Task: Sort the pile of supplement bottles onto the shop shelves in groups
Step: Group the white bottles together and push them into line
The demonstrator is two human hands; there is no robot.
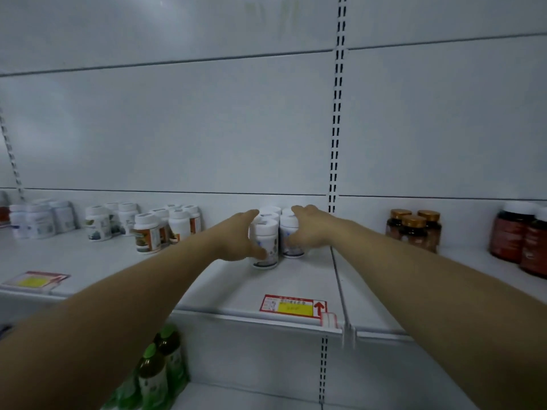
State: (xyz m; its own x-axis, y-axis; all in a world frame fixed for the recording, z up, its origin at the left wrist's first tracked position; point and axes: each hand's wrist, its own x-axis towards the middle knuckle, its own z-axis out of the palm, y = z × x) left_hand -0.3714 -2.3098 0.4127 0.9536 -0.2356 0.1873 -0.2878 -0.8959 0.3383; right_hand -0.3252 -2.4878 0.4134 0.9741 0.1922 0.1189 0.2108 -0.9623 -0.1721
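Note:
Several white supplement bottles stand in a tight group (270, 232) at the middle of the white shelf (296, 279). My left hand (239, 235) lies against the group's left side, thumb on the front bottle (265, 247). My right hand (310, 229) lies against the right side, fingers over the caps and thumb by the front right bottle (291, 238). Both hands have fairly straight fingers cupping the group from outside. The rear bottles are partly hidden by my hands.
Left on the shelf stand more groups of white bottles (165, 229), (109, 220), (40, 218). Right of the slotted upright are amber bottles with gold caps (414, 230) and dark red bottles (521, 238). Price tags (293, 306) sit at the shelf edge. Green-capped bottles (157, 371) stand on the shelf below.

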